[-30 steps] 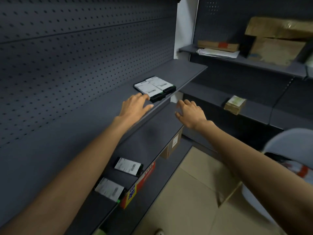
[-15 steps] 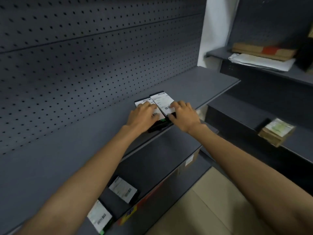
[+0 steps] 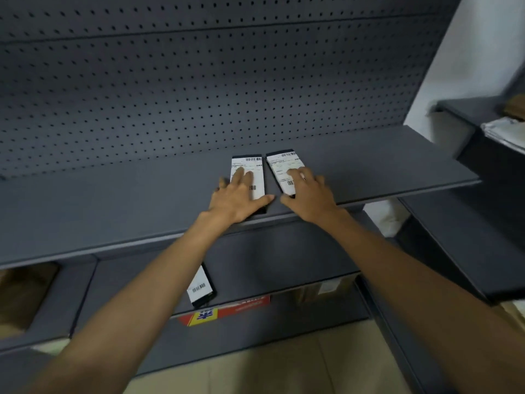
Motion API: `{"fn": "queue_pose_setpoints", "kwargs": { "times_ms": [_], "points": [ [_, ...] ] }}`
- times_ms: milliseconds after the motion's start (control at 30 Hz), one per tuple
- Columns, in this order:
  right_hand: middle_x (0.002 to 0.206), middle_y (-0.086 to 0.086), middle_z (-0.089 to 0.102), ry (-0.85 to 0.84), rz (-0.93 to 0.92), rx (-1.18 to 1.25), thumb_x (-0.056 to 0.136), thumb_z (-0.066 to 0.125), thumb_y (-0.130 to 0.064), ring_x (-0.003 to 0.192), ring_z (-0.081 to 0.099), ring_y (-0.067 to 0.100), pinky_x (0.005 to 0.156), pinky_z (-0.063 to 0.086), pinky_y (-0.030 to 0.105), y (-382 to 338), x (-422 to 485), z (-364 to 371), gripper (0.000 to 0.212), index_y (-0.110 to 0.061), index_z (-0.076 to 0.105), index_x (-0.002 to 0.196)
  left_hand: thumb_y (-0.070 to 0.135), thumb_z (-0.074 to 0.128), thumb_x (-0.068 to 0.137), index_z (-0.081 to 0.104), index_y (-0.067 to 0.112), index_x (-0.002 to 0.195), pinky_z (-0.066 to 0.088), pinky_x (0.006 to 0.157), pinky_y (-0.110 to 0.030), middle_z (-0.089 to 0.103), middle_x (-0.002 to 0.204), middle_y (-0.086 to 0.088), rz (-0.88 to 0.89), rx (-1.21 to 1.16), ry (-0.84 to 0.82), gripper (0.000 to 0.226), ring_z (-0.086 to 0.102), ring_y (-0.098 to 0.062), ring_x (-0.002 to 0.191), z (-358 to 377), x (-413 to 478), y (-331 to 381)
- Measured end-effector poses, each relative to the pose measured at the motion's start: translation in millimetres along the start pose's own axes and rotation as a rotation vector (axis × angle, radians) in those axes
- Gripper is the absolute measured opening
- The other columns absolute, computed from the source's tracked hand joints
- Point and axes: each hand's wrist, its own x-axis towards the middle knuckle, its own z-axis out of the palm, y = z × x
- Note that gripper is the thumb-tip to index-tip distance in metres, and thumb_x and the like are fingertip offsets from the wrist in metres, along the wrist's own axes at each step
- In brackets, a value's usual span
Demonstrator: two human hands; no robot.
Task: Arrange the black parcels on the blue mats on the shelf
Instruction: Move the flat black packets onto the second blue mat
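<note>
On the upper shelf (image 3: 113, 200), the left parcel (image 3: 253, 167) points to 12 o'clock under the flat, straight-fingered left hand (image 3: 238, 200), and the right parcel (image 3: 279, 166) leans toward 11 under the flat right hand (image 3: 309, 197).

A red-and-yellow box (image 3: 244, 306) sits low, white papers (image 3: 504, 132) far right

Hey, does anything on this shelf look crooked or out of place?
The right parcel, under the right hand, sits skewed: its near end angles rightward, so the gap to the left parcel under the left hand widens toward the shelf front. No blue mats show.
</note>
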Motion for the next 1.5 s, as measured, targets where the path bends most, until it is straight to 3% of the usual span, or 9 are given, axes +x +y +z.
{"fn": "queue_pose_setpoints", "kwargs": {
  "times_ms": [67, 200, 533, 733, 900, 1200, 1333, 1500],
  "points": [
    [0.153, 0.006, 0.029, -0.024, -0.015, -0.029, 0.089, 0.058, -0.043, 0.127, 0.038, 0.04, 0.099, 0.043, 0.049, 0, -1, 0, 0.068, -0.02, 0.033, 0.147, 0.069, 0.051, 0.085, 0.013, 0.026, 0.156, 0.032, 0.11, -0.052, 0.006, 0.165, 0.003, -0.04, -0.06, 0.033, 0.091, 0.023, -0.037, 0.145, 3, -6, 8],
    [0.154, 0.006, 0.029, -0.009, -0.019, 0.004, 0.091, 0.057, -0.036, 0.13, 0.036, 0.041, 0.104, 0.039, 0.051, -6, -1, -1, 0.064, -0.019, 0.034, 0.147, 0.048, 0.067, 0.083, 0.019, 0.023, 0.156, 0.037, 0.107, -0.048, 0.019, 0.163, -0.001, -0.082, -0.131, 0.135, 0.091, 0.033, -0.036, 0.14, 1, -15, 15],
    [0.157, 0.002, 0.026, -0.003, -0.24, 0.048, 0.092, 0.054, -0.037, 0.132, 0.035, 0.038, 0.106, 0.035, 0.048, -98, 13, 6, 0.064, -0.021, 0.031, 0.15, 0.044, 0.066, 0.081, 0.031, 0.026, 0.151, 0.044, 0.096, -0.049, 0.03, 0.156, 0.004, -0.265, -0.147, 0.401, 0.081, 0.039, -0.034, 0.133, -43, -67, -80],
    [0.157, 0.002, 0.026, -0.065, -0.462, 0.066, 0.091, 0.054, -0.037, 0.132, 0.034, 0.039, 0.105, 0.035, 0.05, -223, 4, 34, 0.063, -0.021, 0.033, 0.149, 0.044, 0.066, 0.081, 0.033, 0.025, 0.15, 0.046, 0.093, -0.049, 0.031, 0.154, 0.002, -0.444, -0.108, 0.489, 0.078, 0.041, -0.034, 0.132, -68, -142, -184],
    [0.156, 0.003, 0.027, -0.092, -0.641, 0.1, 0.092, 0.055, -0.037, 0.132, 0.035, 0.039, 0.105, 0.036, 0.05, -352, -13, 61, 0.063, -0.02, 0.033, 0.148, 0.046, 0.071, 0.074, 0.033, 0.018, 0.143, 0.046, 0.081, -0.042, 0.026, 0.147, -0.005, -0.586, -0.125, 0.604, 0.083, 0.049, -0.035, 0.121, -94, -217, -286],
    [0.156, 0.002, 0.026, -0.104, -0.884, 0.156, 0.092, 0.054, -0.036, 0.135, 0.03, 0.037, 0.108, 0.033, 0.047, -592, -63, 112, 0.063, -0.02, 0.031, 0.148, 0.043, 0.076, 0.071, 0.026, 0.012, 0.148, 0.052, 0.089, -0.04, 0.033, 0.141, -0.008, -0.751, -0.123, 0.767, 0.097, 0.046, -0.028, 0.122, -151, -351, -473],
    [0.157, 0.003, 0.025, -0.119, -0.95, 0.173, 0.092, 0.055, -0.037, 0.135, 0.03, 0.037, 0.109, 0.033, 0.048, -678, -82, 133, 0.064, -0.019, 0.031, 0.149, 0.045, 0.075, 0.072, 0.014, 0.011, 0.156, 0.043, 0.1, -0.038, 0.028, 0.149, -0.01, -0.808, -0.113, 0.821, 0.109, 0.035, -0.027, 0.134, -167, -400, -540],
    [0.156, 0.003, 0.026, -0.134, -1.02, 0.186, 0.092, 0.056, -0.037, 0.136, 0.03, 0.036, 0.109, 0.033, 0.048, -768, -96, 156, 0.065, -0.019, 0.03, 0.149, 0.044, 0.074, 0.071, 0.013, 0.009, 0.155, 0.046, 0.102, -0.042, 0.027, 0.149, -0.01, -0.877, -0.103, 0.832, 0.11, 0.036, -0.029, 0.133, -180, -441, -614]
  ]
}}
